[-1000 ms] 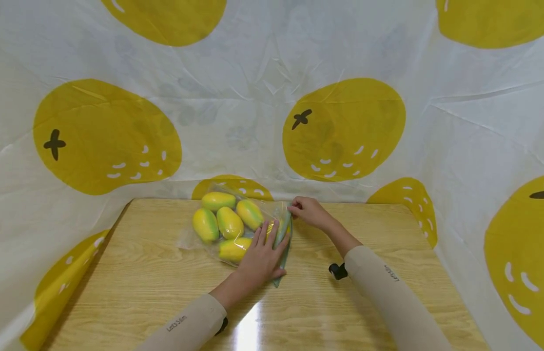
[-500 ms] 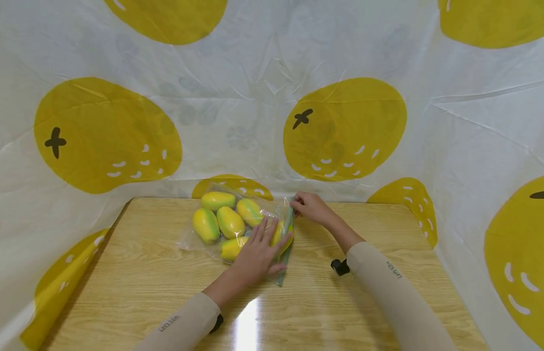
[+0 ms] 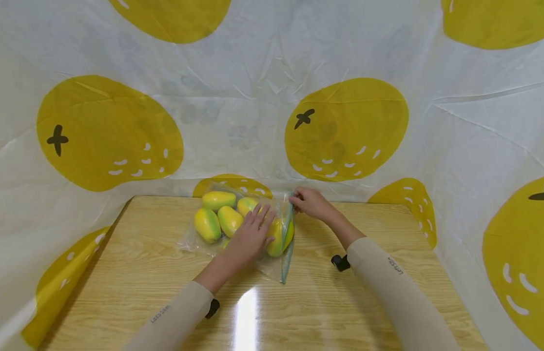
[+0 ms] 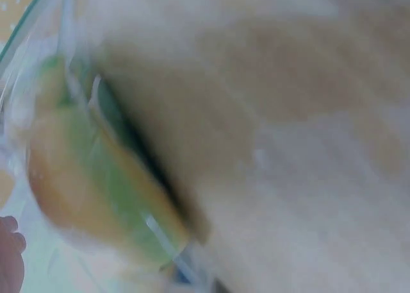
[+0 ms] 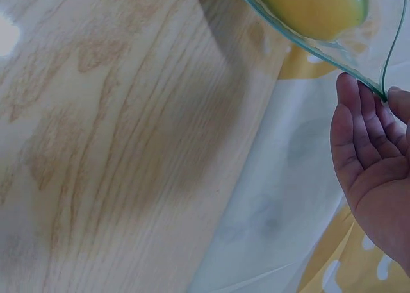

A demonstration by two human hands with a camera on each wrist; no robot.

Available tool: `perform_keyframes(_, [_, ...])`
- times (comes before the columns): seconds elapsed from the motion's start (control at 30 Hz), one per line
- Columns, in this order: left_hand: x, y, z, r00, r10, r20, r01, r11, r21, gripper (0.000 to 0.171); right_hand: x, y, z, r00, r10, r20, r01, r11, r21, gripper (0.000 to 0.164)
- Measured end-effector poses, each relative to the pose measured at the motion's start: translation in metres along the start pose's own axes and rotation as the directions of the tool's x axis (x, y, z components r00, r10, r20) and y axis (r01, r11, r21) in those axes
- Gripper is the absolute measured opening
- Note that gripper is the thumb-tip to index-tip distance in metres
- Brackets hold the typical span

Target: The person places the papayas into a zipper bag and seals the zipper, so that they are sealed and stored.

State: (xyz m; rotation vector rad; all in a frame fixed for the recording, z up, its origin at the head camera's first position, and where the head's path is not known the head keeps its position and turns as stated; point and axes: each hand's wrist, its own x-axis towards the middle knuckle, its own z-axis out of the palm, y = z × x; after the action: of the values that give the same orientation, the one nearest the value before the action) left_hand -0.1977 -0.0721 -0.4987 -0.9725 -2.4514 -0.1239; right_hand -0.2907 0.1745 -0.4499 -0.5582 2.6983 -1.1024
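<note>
A clear zip bag (image 3: pixel 286 261) with a teal rim lies on its side at the back of the table, its mouth facing right. Several yellow-green mangoes (image 3: pixel 207 225) are inside it, one mango (image 3: pixel 276 239) close to the mouth. My left hand (image 3: pixel 247 236) rests on top of the bag with its fingers straight, covering part of the fruit. At the far corner of the mouth, my right hand (image 3: pixel 310 201) pinches the teal edge between thumb and fingers. In the right wrist view the two teal edges (image 5: pixel 295 38) spread apart from that corner, with a mango (image 5: pixel 314 8) behind them.
The wooden table (image 3: pixel 351 307) reaches back to a white cloth curtain (image 3: pixel 237 131) printed with large yellow fruit, which also hangs along both sides. A bright reflection lies on the tabletop near the front.
My left hand has slid left, away from the bag's mouth, uncovering the mango there. The bag's rim has shifted slightly right, and my right hand keeps its pinch on the corner, slightly higher.
</note>
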Motion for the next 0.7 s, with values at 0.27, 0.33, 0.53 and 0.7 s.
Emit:
perform_keyframes(0.27, [0.023, -0.023, -0.010, 0.998, -0.065, 0.005, 0.065, 0.994, -0.091, 0.069, 0.004, 0.001, 0.000, 1.000, 0.011, -0.017, -0.011, 1.000, 0.022, 0.025])
perform_keyframes(0.33, [0.031, -0.028, -0.011, 0.996, -0.091, 0.022, 0.093, 0.987, -0.133, 0.064, 0.005, 0.001, 0.001, 1.000, 0.014, -0.018, -0.013, 0.999, 0.041, 0.025])
perform_keyframes(0.53, [0.062, -0.036, -0.010, 0.990, -0.136, 0.046, 0.143, 0.965, -0.221, 0.049, 0.007, 0.000, 0.003, 0.999, 0.010, -0.042, -0.007, 0.999, 0.051, 0.024])
perform_keyframes(0.7, [0.084, -0.039, -0.004, 0.978, -0.175, 0.113, 0.202, 0.925, -0.321, 0.042, 0.009, -0.002, 0.003, 0.997, 0.019, -0.072, -0.016, 0.999, 0.048, 0.025])
